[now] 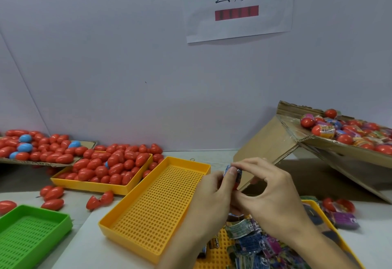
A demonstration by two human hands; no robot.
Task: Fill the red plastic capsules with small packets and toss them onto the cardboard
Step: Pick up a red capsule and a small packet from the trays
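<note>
My left hand [212, 196] and my right hand [269, 192] meet at the centre right, above the table. Between their fingertips they pinch a small blue packet [239, 174] pressed into a red capsule half [235, 185], which is mostly hidden by the fingers. Below my hands a yellow tray [218, 254] holds a heap of small colourful packets [254, 241]. A yellow tray [118, 188] at the left is heaped with closed red capsules [114, 167]. A tilted cardboard sheet [267, 141] at the right carries filled capsules and packets [347, 131].
An empty perforated yellow tray [157, 205] lies in the middle. A green tray [31, 234] sits at the bottom left. More red and a few blue capsules [38, 148] lie on flat cardboard at the far left. An open red capsule [99, 201] lies loose on the table.
</note>
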